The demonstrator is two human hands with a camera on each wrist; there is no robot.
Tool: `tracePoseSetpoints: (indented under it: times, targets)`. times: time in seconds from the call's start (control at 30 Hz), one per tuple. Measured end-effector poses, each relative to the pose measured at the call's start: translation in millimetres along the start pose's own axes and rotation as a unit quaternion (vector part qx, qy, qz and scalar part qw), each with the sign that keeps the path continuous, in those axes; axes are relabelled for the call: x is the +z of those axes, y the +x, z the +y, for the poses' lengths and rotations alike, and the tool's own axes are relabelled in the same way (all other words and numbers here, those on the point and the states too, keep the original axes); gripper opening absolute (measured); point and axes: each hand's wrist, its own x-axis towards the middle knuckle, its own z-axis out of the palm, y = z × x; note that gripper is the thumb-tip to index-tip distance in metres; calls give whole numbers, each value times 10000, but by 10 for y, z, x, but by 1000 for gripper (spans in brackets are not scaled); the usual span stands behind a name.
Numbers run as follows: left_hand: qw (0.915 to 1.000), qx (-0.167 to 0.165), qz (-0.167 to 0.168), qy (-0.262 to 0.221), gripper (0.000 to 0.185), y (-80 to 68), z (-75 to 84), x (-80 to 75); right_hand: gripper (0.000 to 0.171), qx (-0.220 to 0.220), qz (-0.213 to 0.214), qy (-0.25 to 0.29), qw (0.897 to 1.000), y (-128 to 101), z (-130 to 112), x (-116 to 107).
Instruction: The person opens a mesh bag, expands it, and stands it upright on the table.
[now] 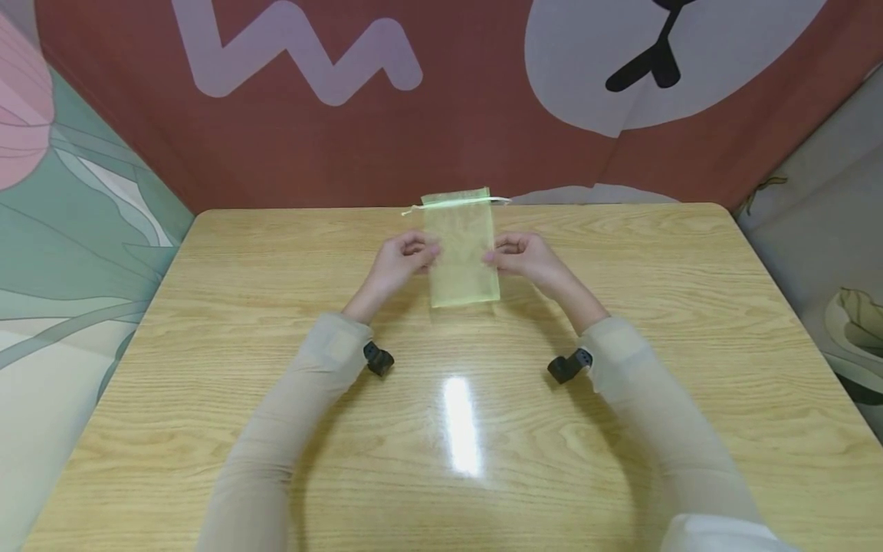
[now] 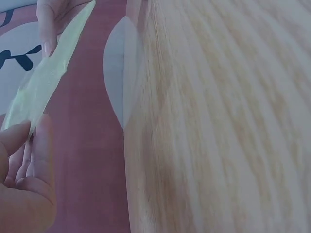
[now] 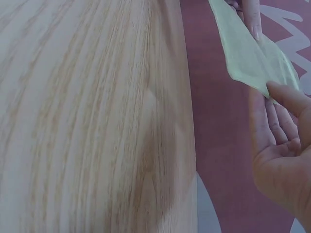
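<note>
A sheer yellow-green drawstring pouch [image 1: 462,257] is held up over the far part of the table, flat, its white cord [image 1: 455,203] across the top. My left hand [image 1: 408,257] pinches its left edge between thumb and fingers. On the opposite edge, my right hand [image 1: 520,261] pinches it the same way. The left wrist view shows the pouch [image 2: 53,73] nearly edge-on above the left hand [image 2: 26,179]. In the right wrist view the pouch [image 3: 252,53] slants up from the right hand [image 3: 282,145]. Nothing shows inside it.
The wooden table [image 1: 276,460] extends under both arms, with a light reflection near its middle. Behind its far edge hangs a red printed cloth [image 1: 345,146]. A green and pink printed panel [image 1: 76,215] stands at left. A pale object [image 1: 855,330] lies beyond the right edge.
</note>
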Motion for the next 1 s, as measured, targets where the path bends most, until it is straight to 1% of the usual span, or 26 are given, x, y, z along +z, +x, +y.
tracePoseSetpoints:
  times: [0.07,0.13,0.3,0.43,0.57,0.7,0.77,0.87,1.0]
  targets:
    - [9999,28,-100,1,31,-3,2,-1,25,-43,50,48,10000,-2,-3,2]
    - [9996,17,-274,19,33,-9,5,-2,24,-74,134,113,9998,1,-2,1]
    - [9970,-127,-760,-29,42,-24,6,-1,32,-119,369,255,9989,21,-1,-3]
    - [9954,-165,-929,-152,46,-34,11,-3,31,-113,560,346,9978,28,-6,-10]
    - [9964,-101,-827,-173,46,-38,16,-2,31,-92,659,400,9970,28,-10,-15]
    - [9983,-62,-566,-132,42,-34,23,2,38,-130,602,477,9970,19,-20,-6]
    - [9991,-43,-416,-83,40,-28,24,0,41,-167,479,439,9977,12,-23,-2]
    - [9998,-48,-201,-1,39,-24,31,-11,46,-153,193,228,9994,-1,-26,-1]
    - [9999,-110,-16,10,36,-38,53,-25,48,-167,-123,84,9998,-8,-24,4]
